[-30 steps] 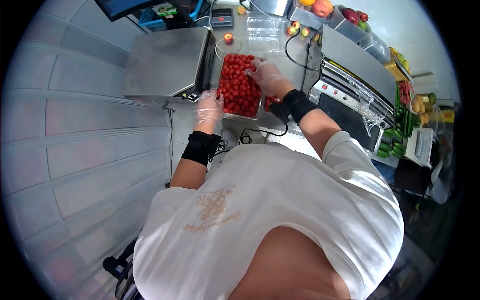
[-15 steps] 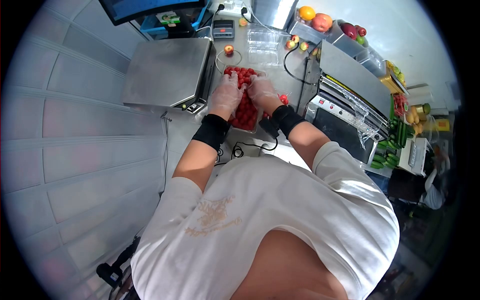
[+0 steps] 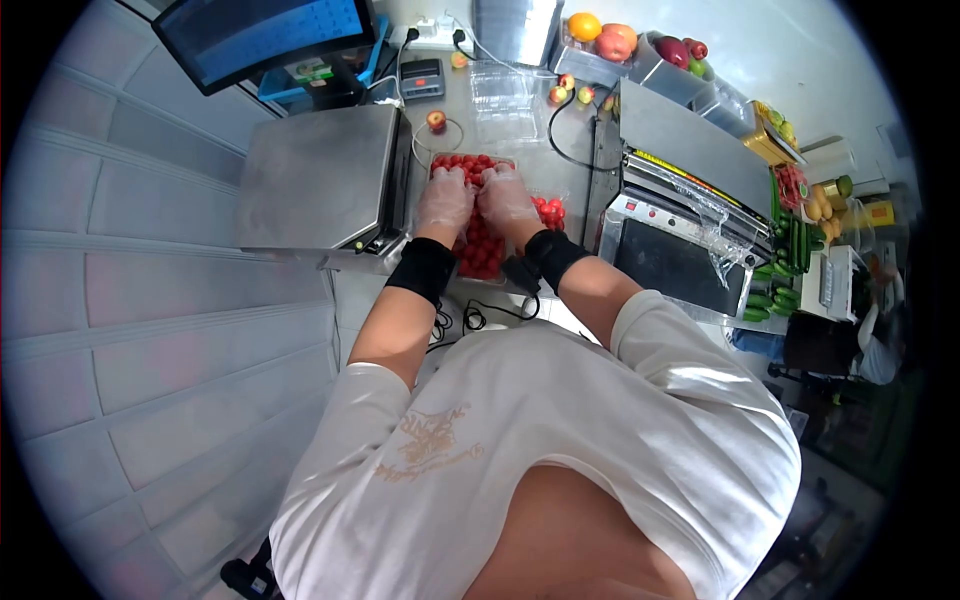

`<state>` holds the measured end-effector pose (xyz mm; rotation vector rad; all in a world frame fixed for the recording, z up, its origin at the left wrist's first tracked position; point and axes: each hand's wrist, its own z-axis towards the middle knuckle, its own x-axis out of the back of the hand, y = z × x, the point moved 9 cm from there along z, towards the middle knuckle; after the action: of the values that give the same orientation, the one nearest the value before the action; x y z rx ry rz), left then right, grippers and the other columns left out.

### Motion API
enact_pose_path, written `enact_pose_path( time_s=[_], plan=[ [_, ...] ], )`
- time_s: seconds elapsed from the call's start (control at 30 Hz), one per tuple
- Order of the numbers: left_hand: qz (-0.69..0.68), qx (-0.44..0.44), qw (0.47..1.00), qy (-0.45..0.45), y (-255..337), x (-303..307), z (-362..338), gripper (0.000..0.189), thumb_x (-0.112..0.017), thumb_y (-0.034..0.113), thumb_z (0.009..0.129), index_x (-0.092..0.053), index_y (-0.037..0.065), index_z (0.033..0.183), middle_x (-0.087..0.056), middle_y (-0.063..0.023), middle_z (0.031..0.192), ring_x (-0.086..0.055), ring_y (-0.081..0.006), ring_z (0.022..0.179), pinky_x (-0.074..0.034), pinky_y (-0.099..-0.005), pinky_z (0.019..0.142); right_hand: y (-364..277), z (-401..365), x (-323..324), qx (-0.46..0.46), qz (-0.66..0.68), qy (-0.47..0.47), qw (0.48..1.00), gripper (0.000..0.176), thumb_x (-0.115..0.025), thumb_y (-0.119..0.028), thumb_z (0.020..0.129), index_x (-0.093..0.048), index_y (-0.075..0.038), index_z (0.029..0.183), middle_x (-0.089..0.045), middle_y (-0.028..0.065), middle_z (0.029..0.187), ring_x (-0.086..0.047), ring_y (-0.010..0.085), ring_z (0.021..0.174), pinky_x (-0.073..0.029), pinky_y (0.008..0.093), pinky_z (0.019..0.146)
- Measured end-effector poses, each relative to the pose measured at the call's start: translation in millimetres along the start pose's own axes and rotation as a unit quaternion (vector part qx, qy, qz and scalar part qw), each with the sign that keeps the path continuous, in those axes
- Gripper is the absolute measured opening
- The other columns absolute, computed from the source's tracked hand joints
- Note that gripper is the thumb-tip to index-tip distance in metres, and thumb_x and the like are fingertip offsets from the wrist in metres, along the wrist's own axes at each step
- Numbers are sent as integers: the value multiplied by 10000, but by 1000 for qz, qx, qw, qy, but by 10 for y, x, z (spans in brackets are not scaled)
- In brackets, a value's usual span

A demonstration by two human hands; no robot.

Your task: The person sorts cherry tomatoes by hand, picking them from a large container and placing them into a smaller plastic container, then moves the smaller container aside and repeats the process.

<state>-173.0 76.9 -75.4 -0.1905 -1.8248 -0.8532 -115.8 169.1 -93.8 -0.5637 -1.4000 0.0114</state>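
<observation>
A clear tray (image 3: 432, 160) full of small red fruits that look like cherry tomatoes (image 3: 484, 258) lies in front of me at the counter's near edge. Both my hands wear thin clear gloves. My left hand (image 3: 445, 203) is over the tray's left half, its fingers curled down among the fruits. Close beside it, my right hand (image 3: 507, 197) bends its fingers onto the fruits on the right half. Whatever the fingertips hold is hidden. Just right of my right hand sits a smaller clear pack with more red fruits (image 3: 548, 210).
A metal-topped machine (image 3: 318, 178) stands left, a wrapping machine (image 3: 685, 225) with film right. Behind the tray are empty clear boxes (image 3: 505, 105), a small grey device (image 3: 422, 78) and a peach-like fruit (image 3: 436, 121). A monitor (image 3: 265, 40) stands back left; a person (image 3: 875, 340) is far right.
The camera view has shifted, so the counter sits further left and the monitor shows more. My hands stay over the tray, with fingers more curled, and the smaller pack is now more visible.
</observation>
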Motion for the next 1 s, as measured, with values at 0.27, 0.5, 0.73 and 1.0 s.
enact_pose_path(
  time_s=[0.27, 0.5, 0.73, 1.0],
  plan=[
    [40, 21, 999, 18, 31, 2, 0, 246, -509, 216, 929, -606, 73, 1104, -579, -222, 1156, -623, -383, 1054, -523, -469, 885, -80, -184, 232, 21, 91, 103, 990, 140, -554, -102, 834, -600, -31, 946, -585, 223, 1016, -563, 430, 974, -468, 492, 867],
    [14, 60, 997, 36, 63, 102, -78, 270, -500, 230, 933, -596, 71, 1129, -572, -222, 1183, -604, -384, 1099, -512, -475, 907, 25, -101, 125, 0, 89, 106, 990, 134, -591, -102, 806, -626, -35, 916, -603, 205, 971, -573, 410, 957, -473, 494, 856],
    [11, 85, 996, 39, 98, 159, -113, 269, -497, 206, 934, -578, 73, 1154, -566, -198, 1202, -592, -365, 1137, -512, -468, 925, 134, -64, 76, -19, 135, 125, 983, 125, -627, -143, 814, -631, -35, 876, -608, 224, 970, -581, 425, 951, -478, 489, 841],
    [73, 38, 996, 46, 137, 13, -95, 299, -473, 209, 927, -571, 62, 1167, -565, -197, 1187, -596, -366, 1113, -528, -474, 887, 200, -71, 80, -64, 111, 95, 987, 106, -580, -114, 876, -625, -21, 899, -621, 231, 988, -600, 430, 960, -493, 490, 853]
  ],
)
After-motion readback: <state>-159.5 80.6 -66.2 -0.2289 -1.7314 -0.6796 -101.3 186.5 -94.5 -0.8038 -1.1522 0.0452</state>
